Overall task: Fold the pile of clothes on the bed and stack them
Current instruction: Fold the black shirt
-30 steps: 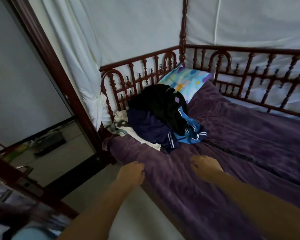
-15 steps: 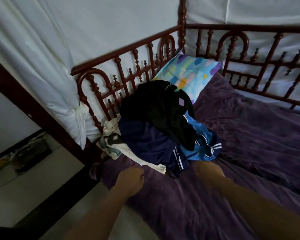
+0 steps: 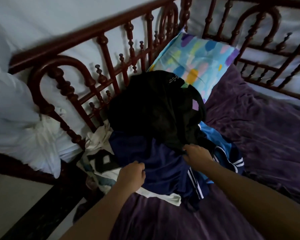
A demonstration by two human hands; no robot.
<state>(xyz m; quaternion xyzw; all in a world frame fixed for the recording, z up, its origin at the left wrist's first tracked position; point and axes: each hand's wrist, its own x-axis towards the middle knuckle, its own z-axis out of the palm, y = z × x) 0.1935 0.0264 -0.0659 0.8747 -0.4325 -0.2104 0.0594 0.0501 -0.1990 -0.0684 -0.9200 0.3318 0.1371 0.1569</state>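
Observation:
A pile of clothes lies on the purple bed sheet [image 3: 260,135] by the wooden headboard. On top is a black garment [image 3: 156,108]. Under it are a navy garment with white stripes [image 3: 164,172], a light blue garment [image 3: 220,141] at the right and a white printed garment [image 3: 102,161] at the left. My right hand [image 3: 197,154] pinches the black garment's lower edge. My left hand [image 3: 132,175], fingers curled, rests on the navy garment's left edge; whether it grips the cloth is unclear.
A pillow with coloured blotches [image 3: 196,63] leans behind the pile. Dark red wooden railings [image 3: 100,66] run along the head and far side of the bed. A bunched white curtain [image 3: 16,118] hangs at the left. Floor [image 3: 16,201] shows at lower left.
The view has come closer to the pile. Both hands have moved forward from the bare sheet onto the clothes; the right one has taken hold of the black garment.

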